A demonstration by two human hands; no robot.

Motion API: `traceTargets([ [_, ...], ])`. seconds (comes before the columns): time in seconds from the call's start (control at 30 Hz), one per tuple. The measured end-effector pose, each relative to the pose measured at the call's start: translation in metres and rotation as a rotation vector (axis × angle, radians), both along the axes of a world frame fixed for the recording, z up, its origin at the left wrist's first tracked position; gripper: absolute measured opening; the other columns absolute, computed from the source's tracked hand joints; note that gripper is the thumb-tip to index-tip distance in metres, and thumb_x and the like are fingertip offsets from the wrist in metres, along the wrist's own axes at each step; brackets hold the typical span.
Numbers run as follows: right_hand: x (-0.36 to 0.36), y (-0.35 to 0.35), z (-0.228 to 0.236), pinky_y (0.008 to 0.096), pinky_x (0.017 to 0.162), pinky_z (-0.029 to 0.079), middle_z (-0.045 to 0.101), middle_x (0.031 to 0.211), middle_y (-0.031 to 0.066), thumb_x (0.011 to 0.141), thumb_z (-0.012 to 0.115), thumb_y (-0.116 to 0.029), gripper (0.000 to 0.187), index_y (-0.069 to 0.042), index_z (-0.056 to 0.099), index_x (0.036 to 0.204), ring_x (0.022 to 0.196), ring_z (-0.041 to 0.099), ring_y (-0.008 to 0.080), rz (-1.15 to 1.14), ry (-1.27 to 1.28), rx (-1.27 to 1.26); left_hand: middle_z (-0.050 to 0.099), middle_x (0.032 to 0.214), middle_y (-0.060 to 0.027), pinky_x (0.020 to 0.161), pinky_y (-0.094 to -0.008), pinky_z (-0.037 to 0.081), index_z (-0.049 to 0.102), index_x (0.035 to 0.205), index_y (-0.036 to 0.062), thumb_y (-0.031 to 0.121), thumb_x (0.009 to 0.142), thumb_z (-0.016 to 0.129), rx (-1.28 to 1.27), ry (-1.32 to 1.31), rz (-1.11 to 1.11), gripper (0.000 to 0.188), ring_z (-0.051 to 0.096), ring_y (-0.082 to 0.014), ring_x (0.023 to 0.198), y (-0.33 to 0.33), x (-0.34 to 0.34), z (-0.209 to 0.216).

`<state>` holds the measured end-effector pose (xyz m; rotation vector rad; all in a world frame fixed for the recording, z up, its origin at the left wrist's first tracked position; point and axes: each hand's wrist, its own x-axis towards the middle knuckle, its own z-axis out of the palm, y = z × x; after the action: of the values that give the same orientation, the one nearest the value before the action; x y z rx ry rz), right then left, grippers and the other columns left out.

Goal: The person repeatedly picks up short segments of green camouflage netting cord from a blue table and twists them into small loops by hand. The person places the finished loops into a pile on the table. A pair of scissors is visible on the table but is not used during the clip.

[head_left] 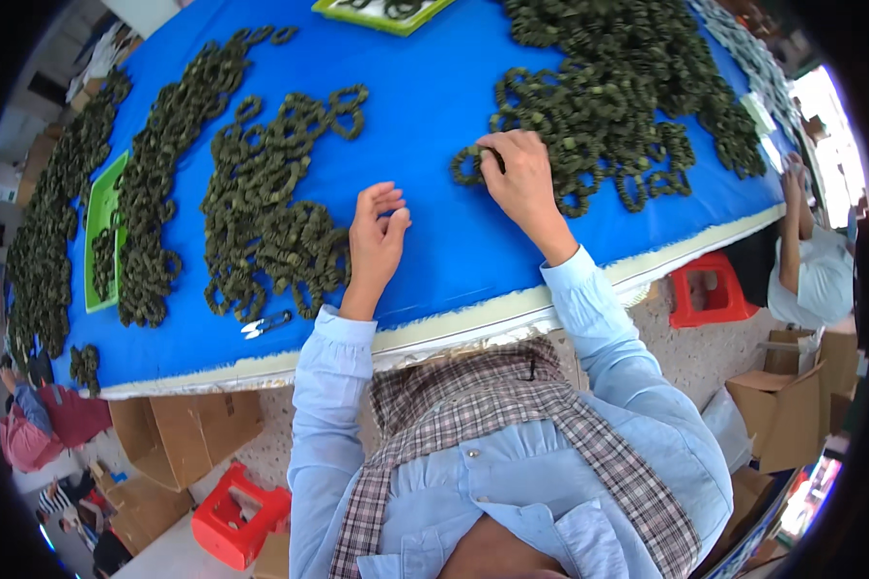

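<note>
My right hand (521, 179) is over the left edge of a large heap of dark green ruffled rings (608, 96) that look like scrunchies. Its thumb and fingers are closed on one ruffled ring (465, 166), which sticks out to the left onto the blue tabletop. To the left, my left hand (377, 236) hovers above the table with loosely bent fingers and thumb apart, holding nothing. Right beside it lies a second pile of the same rings (275, 207). A small pair of thread snips (266, 325) rests below that pile, near the table's front edge.
Further left are more rows of rings (169, 145) and a green tray (95, 236) with rings inside. Another green tray (396, 21) sits at the far side. Below the table stand red stools (237, 516) and cardboard boxes (188, 434). A co-worker (811, 261) works at the right.
</note>
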<state>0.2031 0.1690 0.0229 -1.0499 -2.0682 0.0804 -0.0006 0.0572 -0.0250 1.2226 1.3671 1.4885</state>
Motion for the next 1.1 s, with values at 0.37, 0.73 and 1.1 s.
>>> traceTargets([
  [0.37, 0.029, 0.010, -0.020, 0.0612, 0.101, 0.021, 0.037, 0.144, 0.0117, 0.084, 0.062, -0.047, 0.048, -0.030, 0.057, 0.128, 0.135, 0.022, 0.0407, -0.214, -0.381, 0.078, 0.055, 0.115, -0.0141, 0.078, -0.0330, 0.050, 0.053, 0.115, 0.0013, 0.005, 0.078, 0.066, 0.178, 0.597, -0.006, 0.040, 0.055, -0.0270, 0.103, -0.016, 0.015, 0.013],
  [0.73, 0.135, 0.082, -0.017, 0.0560, 0.103, 0.020, 0.043, 0.142, 0.0076, 0.089, 0.053, -0.052, 0.047, -0.029, 0.056, 0.129, 0.135, 0.029, 0.0322, -0.066, -0.498, 0.176, 0.055, 0.112, -0.0146, 0.088, -0.0384, 0.044, 0.056, 0.106, 0.0026, 0.006, 0.073, 0.069, 0.250, 0.827, -0.020, 0.035, 0.049, -0.0314, 0.105, -0.032, 0.020, 0.012],
  [1.1, 0.055, 0.003, -0.005, 0.0521, 0.096, 0.028, 0.048, 0.127, 0.0127, 0.075, 0.071, -0.039, 0.054, -0.012, 0.056, 0.119, 0.124, 0.036, 0.0339, 0.003, -0.384, 0.216, 0.058, 0.107, -0.0145, 0.088, -0.0392, 0.043, 0.059, 0.093, 0.0032, 0.003, 0.072, 0.069, 0.231, 0.776, 0.000, 0.023, 0.051, -0.0314, 0.102, -0.031, 0.020, 0.013],
])
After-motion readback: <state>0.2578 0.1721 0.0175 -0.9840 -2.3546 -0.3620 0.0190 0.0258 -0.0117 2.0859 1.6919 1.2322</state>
